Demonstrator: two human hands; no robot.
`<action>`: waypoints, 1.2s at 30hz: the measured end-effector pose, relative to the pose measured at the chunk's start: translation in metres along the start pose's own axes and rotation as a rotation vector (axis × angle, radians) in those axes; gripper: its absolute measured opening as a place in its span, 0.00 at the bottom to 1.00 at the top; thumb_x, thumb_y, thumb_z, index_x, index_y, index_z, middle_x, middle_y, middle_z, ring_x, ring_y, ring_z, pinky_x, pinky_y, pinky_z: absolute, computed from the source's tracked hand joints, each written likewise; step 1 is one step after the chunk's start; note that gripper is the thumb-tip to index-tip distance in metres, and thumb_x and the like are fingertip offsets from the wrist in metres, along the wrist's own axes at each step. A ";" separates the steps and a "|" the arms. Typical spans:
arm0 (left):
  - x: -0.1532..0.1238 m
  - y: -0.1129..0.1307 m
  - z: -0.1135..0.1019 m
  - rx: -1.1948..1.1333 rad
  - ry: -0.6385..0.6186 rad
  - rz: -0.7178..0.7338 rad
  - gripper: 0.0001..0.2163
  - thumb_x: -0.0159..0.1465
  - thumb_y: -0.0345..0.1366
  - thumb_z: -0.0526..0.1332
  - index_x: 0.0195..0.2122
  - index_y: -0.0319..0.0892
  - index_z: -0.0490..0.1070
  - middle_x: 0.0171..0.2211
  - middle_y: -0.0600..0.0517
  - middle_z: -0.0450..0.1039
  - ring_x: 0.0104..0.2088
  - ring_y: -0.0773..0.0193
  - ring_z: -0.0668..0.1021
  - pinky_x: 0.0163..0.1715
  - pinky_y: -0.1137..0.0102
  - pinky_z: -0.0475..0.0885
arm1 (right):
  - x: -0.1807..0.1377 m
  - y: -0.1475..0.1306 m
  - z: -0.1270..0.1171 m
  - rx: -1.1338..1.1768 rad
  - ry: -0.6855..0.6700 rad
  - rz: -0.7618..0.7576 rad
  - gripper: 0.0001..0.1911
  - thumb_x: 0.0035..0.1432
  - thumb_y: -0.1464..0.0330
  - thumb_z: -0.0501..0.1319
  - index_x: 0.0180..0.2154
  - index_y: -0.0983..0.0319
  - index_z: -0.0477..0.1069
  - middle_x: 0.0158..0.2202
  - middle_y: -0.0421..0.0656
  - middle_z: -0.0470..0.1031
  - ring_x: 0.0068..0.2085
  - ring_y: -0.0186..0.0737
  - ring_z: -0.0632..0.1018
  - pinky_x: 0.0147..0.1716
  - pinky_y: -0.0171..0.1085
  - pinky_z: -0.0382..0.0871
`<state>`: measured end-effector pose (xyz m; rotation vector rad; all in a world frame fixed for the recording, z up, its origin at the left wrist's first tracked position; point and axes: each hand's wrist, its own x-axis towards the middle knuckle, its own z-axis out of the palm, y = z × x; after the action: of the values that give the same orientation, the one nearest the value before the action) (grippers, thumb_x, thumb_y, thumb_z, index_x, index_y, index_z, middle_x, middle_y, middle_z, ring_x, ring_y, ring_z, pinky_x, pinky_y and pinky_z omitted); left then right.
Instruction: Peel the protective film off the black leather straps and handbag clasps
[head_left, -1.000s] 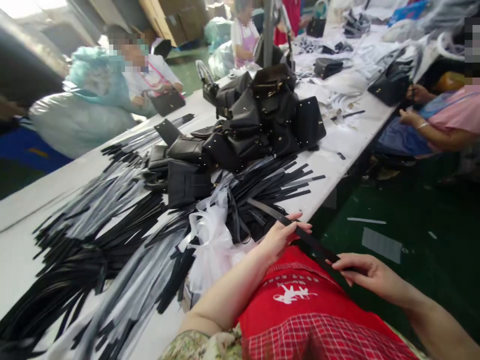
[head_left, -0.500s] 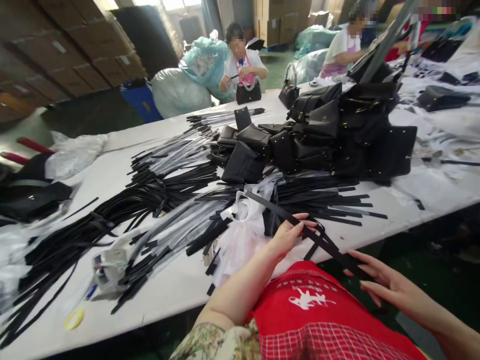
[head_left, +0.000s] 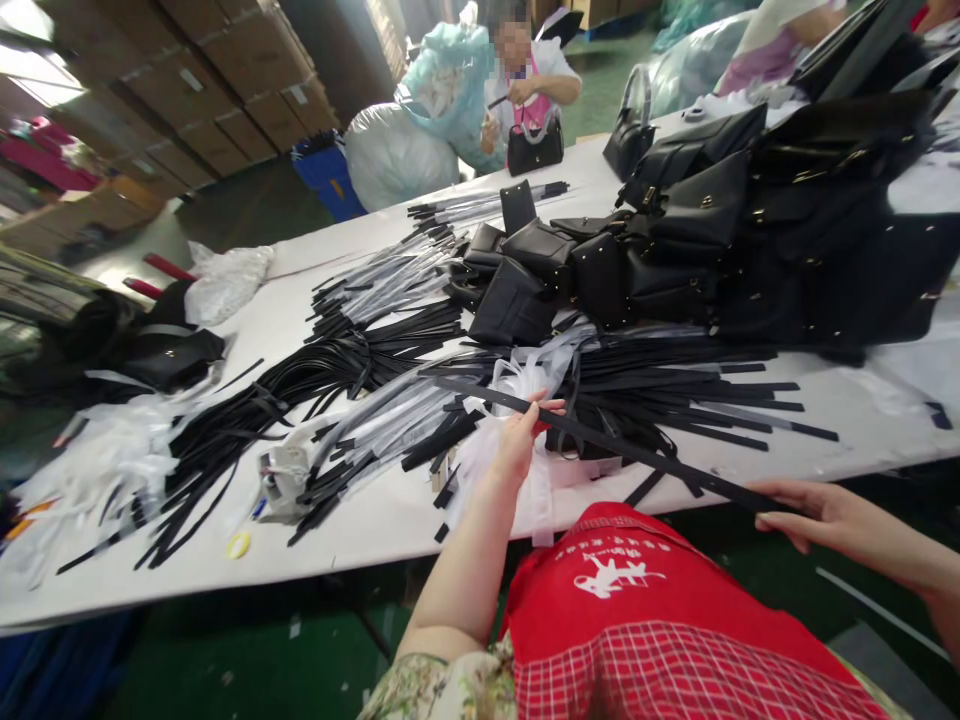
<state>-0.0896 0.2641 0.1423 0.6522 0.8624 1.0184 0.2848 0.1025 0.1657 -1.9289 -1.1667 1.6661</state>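
Observation:
A long flat black strap [head_left: 637, 452] stretches between my hands, slanting down to the right above the table's front edge. My left hand [head_left: 525, 425] pinches it near its upper end, which sticks out past the fingers to the left. My right hand [head_left: 814, 515] grips the lower end, and the fingers hide its tip. Beneath my left hand lies a heap of white translucent strips [head_left: 499, 470]. Bundled black straps [head_left: 690, 385] spread over the table just beyond the held one.
A pile of black handbags [head_left: 697, 230] covers the back right of the white table [head_left: 352, 545]. More strap bundles [head_left: 292, 385], a tape roll [head_left: 238, 545] and a small grey device [head_left: 283, 485] lie left. Across the table a person [head_left: 536, 95] handles a black handbag [head_left: 535, 145].
My right hand has moved outward to the right and my left hand leftward, so the strap is now drawn out straight between them. The view has turned left.

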 end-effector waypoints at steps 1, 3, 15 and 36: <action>0.000 0.001 -0.005 -0.016 0.020 0.000 0.19 0.63 0.43 0.63 0.52 0.37 0.70 0.42 0.43 0.81 0.42 0.58 0.81 0.50 0.61 0.70 | 0.005 0.004 -0.006 -0.017 -0.003 -0.001 0.19 0.45 0.56 0.71 0.40 0.57 0.81 0.35 0.55 0.81 0.24 0.45 0.75 0.28 0.44 0.73; 0.001 0.001 -0.013 -0.031 0.063 -0.007 0.20 0.63 0.43 0.63 0.52 0.37 0.70 0.43 0.43 0.80 0.42 0.57 0.81 0.51 0.60 0.69 | 0.013 0.013 -0.017 -0.055 -0.020 -0.006 0.18 0.47 0.55 0.70 0.39 0.57 0.82 0.32 0.55 0.80 0.24 0.45 0.75 0.28 0.45 0.73; -0.018 0.015 -0.047 0.022 0.438 0.075 0.14 0.65 0.39 0.59 0.49 0.39 0.71 0.42 0.43 0.80 0.42 0.57 0.81 0.50 0.59 0.69 | 0.056 0.012 -0.068 -0.055 -0.194 -0.014 0.18 0.43 0.58 0.71 0.37 0.59 0.82 0.26 0.44 0.79 0.22 0.39 0.74 0.24 0.38 0.71; 0.040 0.102 0.114 0.776 -0.237 0.020 0.15 0.67 0.50 0.54 0.39 0.42 0.68 0.15 0.62 0.61 0.11 0.73 0.60 0.12 0.76 0.54 | 0.095 -0.093 0.065 -0.023 -0.320 -0.609 0.29 0.54 0.53 0.66 0.55 0.58 0.73 0.54 0.49 0.74 0.53 0.50 0.75 0.56 0.50 0.66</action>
<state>-0.0280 0.3323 0.2711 1.4067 1.0362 0.5795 0.1887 0.2137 0.1528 -1.1530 -1.6828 1.6318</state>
